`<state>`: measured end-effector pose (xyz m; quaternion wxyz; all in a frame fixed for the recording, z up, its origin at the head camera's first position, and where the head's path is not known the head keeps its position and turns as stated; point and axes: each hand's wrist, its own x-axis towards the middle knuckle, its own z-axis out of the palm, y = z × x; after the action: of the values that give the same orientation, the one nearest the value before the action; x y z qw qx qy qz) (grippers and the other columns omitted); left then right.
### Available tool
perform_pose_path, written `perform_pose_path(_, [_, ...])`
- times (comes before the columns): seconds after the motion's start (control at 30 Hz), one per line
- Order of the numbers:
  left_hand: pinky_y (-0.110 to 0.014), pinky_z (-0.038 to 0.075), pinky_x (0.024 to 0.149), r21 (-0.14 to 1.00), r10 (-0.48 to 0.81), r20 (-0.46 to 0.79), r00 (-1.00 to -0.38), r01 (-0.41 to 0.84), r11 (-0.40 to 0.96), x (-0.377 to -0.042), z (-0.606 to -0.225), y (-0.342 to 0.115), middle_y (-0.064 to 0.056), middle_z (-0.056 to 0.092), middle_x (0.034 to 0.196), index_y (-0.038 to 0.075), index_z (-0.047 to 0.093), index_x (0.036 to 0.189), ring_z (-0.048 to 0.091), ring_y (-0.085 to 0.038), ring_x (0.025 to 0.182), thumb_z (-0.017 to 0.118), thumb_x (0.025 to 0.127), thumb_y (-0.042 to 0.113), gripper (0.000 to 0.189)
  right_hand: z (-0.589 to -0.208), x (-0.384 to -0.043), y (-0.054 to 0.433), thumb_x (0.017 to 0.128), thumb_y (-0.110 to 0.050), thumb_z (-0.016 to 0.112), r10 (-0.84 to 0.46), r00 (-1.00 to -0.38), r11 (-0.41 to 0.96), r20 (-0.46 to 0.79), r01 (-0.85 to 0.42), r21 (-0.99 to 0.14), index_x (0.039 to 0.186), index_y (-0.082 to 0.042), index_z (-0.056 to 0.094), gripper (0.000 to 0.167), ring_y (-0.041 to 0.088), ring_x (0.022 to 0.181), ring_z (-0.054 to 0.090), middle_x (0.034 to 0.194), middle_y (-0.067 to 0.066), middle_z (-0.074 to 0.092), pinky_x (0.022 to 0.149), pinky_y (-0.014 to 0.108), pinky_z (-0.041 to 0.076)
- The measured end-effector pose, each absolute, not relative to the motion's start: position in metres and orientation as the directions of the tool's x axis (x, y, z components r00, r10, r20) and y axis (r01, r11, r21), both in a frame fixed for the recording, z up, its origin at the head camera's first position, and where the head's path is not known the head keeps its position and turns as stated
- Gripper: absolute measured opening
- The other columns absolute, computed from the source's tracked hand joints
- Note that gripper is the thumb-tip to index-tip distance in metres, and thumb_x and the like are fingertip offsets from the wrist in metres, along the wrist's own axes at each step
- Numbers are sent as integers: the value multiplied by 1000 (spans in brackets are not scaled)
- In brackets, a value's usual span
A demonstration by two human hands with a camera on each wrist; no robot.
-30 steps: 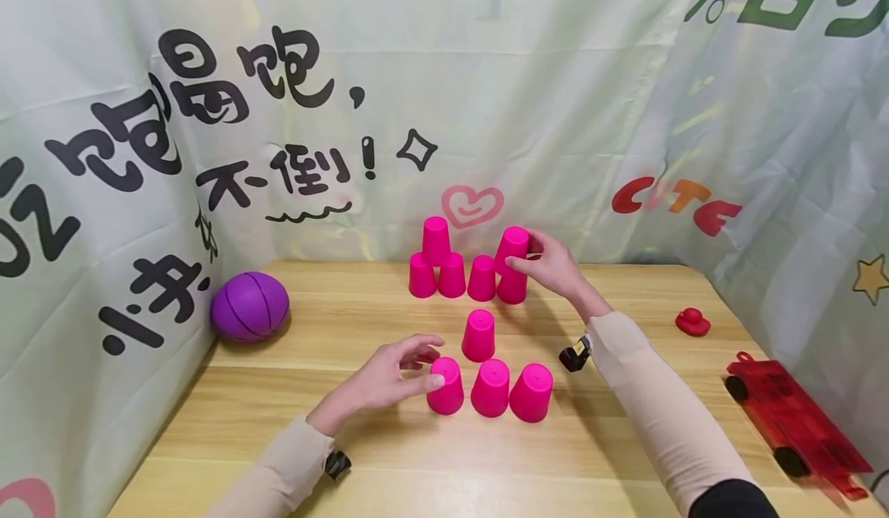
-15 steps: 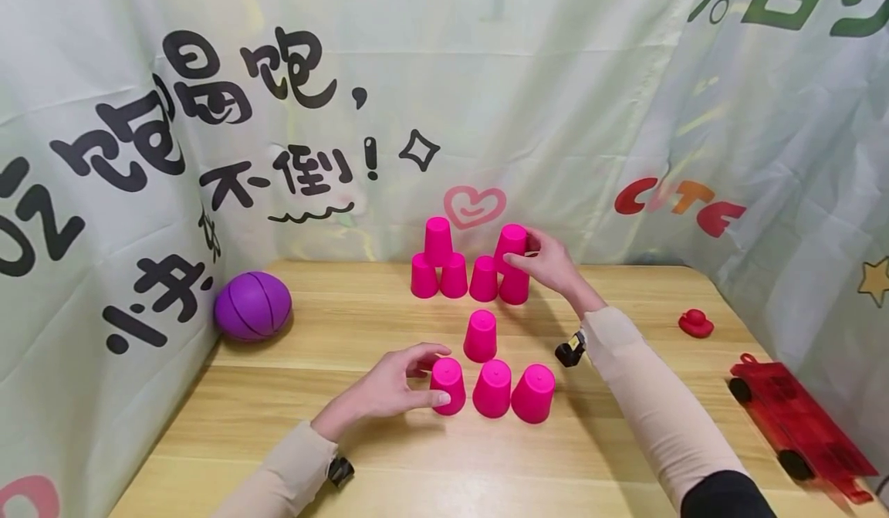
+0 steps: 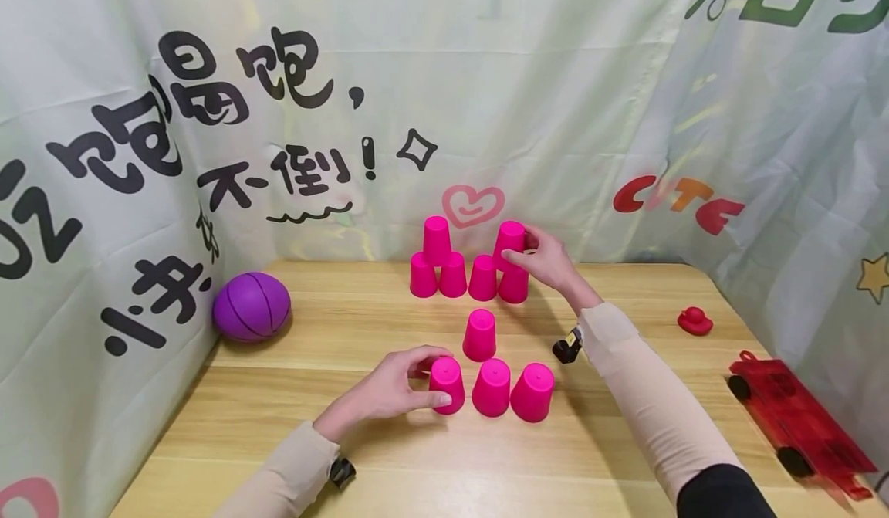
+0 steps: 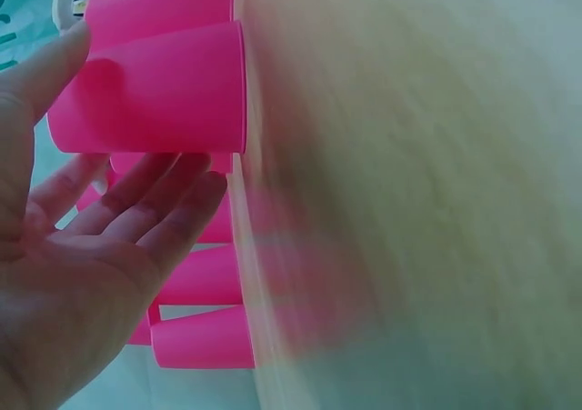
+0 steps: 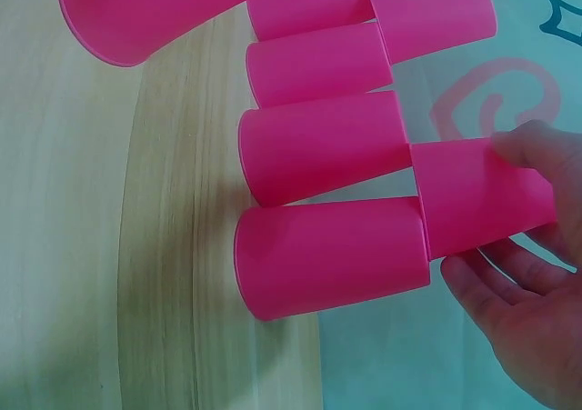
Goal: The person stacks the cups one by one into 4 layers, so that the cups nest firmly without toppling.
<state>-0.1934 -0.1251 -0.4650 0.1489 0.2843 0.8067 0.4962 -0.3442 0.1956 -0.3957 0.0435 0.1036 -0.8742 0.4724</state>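
My right hand (image 3: 549, 259) grips an upside-down pink cup (image 3: 510, 244) between thumb and fingers. In the right wrist view this held cup (image 5: 482, 196) sits at the tops of two side-by-side cups, a lower cup (image 5: 332, 255) and its neighbour (image 5: 318, 146). At the front, my left hand (image 3: 389, 387) is around another pink cup (image 3: 447, 385), thumb on the near side and fingers behind. The left wrist view shows relaxed, fairly straight fingers (image 4: 150, 201) below that cup (image 4: 150, 92), with a gap to the palm.
Left of the held cup stands a small pyramid with a top cup (image 3: 437, 240) on two others. More upside-down cups stand nearer: a single cup (image 3: 480, 335) and a front pair. A purple ball (image 3: 252, 306), a small red hat-like object (image 3: 694, 320) and a red toy car (image 3: 799, 421) lie around.
The right hand has shifted its cup slightly left and up, more over the pair beneath. The left hand has moved a little right and down around the front-left cup, which stays in place.
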Motion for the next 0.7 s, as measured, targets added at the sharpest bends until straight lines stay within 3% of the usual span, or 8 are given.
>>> perform_pose_path(0.1, [-41,59,102,885,606,53,-793,318,339,-193,-466,-125,6,71,123,21,63,139,67,-16,112,87,89,29,56,-395,-345,196,95,-27,79,-141,-974,534,175,-223,-816,145,-9,58,57,37,110,66,124,18,70,91,44,58])
perform_pose_path(0.43, [-36,60,99,887,601,65,-797,321,331,-193,-468,-125,5,72,121,21,65,137,69,-16,109,87,89,28,53,-397,-344,198,95,-28,79,-147,-968,539,204,-251,-804,147,-9,57,59,35,109,67,124,19,71,90,41,58])
perform_pose_path(0.7, [-38,61,99,888,586,67,-807,317,334,-192,-470,-125,5,73,120,22,66,135,69,-17,109,87,89,29,51,-399,-340,202,95,-32,79,-149,-974,525,171,-224,-821,158,-12,45,75,41,126,62,142,21,62,104,55,56])
